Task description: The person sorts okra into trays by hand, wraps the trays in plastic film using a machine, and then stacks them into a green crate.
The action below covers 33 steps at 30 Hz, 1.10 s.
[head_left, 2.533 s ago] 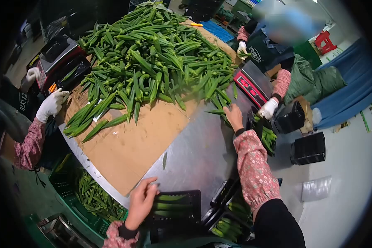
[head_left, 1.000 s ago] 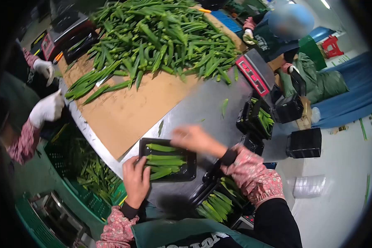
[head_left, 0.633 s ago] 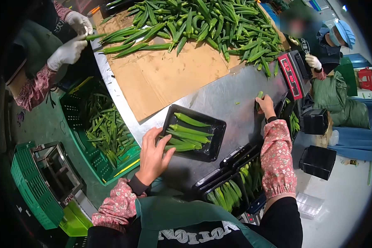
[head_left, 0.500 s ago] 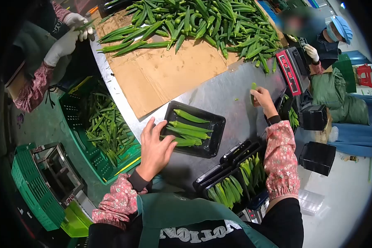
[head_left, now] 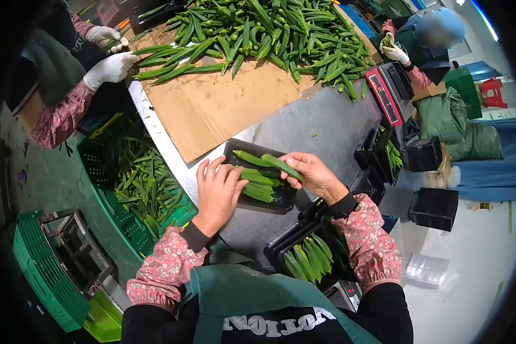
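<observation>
A black tray [head_left: 285, 200] lies on the metal table in front of me, with several green okra pods [head_left: 259, 186] side by side in it. My left hand [head_left: 217, 189] is at the tray's left end, its fingers stretched and apart, the fingertips touching the pod ends. Over the tray's right side, my right hand [head_left: 316, 176] pinches one okra pod [head_left: 280, 165] between thumb and fingers. That pod slants above those in the tray, its tip near the uppermost one.
A heap of okra [head_left: 269, 40] covers cardboard [head_left: 212, 114] at the back. Filled trays [head_left: 309, 258] stand near my right forearm, beyond them a red scale [head_left: 384, 94]. A green crate [head_left: 97, 172] of okra is at left. Gloved co-workers' hands [head_left: 112, 69] are across the table.
My right hand has come left from near the scale to the tray, bringing the okra pod with it. My left hand stays at the tray's left end. The co-workers' hands have shifted.
</observation>
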{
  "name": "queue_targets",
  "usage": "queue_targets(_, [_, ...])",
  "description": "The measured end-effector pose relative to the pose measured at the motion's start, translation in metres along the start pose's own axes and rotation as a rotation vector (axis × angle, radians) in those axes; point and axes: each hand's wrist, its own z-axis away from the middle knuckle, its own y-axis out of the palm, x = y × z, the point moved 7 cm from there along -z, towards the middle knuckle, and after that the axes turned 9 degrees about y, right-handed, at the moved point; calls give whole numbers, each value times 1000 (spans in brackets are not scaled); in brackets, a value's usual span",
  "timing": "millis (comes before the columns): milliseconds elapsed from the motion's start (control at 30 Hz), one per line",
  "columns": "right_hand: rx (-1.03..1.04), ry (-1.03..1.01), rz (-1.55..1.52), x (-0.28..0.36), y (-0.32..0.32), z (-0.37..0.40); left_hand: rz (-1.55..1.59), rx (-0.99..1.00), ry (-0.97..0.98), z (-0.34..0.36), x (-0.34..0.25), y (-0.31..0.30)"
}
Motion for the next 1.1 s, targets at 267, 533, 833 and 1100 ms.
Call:
queue_targets(267, [124, 77, -13, -3, 56, 8, 515, -104, -56, -6, -17, -18])
queue_targets(533, [135, -94, 58, 19, 68, 23, 1366, 121, -719, 15, 1, 9])
queue_targets(833, [-40, -121, 149, 20, 55, 8, 745, -17, -459, 10, 4, -17])
queue_targets(1100, [-496, -456, 1627, 25, 37, -2, 4, 56, 89, 25, -2, -16])
